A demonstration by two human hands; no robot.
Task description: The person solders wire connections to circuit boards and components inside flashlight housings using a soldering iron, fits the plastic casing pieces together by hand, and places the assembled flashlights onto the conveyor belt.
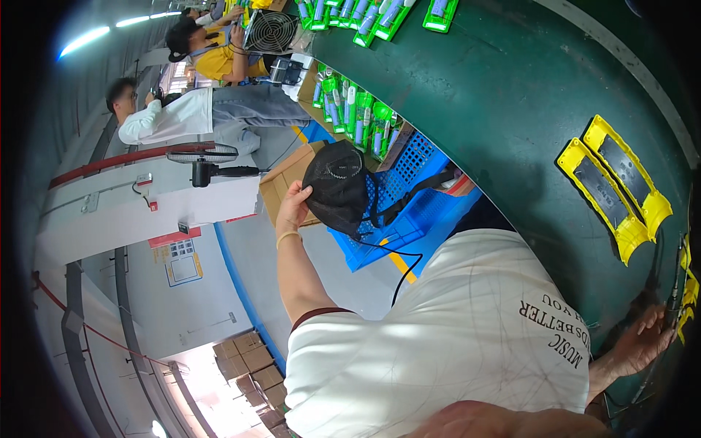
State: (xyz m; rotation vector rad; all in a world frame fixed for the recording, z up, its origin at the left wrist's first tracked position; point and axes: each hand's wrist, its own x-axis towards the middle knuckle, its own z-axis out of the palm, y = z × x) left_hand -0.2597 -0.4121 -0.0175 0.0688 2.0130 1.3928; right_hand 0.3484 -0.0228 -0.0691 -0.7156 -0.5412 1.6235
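My left hand [293, 207] is closed on the edge of a black cloth cap [337, 182], fingers pinching its rim. Dark straps [420, 196] and a thin black cable [409, 271] trail from the cap's side. It is held above a cardboard box and blue crates. At the far right, my right hand [642, 343] lies low by the green table, its fingers loosely curled and somewhat apart. A thin dark rod-like tool [675, 296] runs close beside its fingertips; shadow blurs whether they touch. Two yellow plastic shell halves [610, 190] with dark inner panels lie on the table beyond that hand.
The green table [504, 95] carries green trays with bluish cylindrical parts [372, 18]; more fill a box [354, 109] beside it. Blue crates [394, 233] and an open cardboard box [281, 175] stand left. Two people [175, 113] and a fan [204, 164] are farther off.
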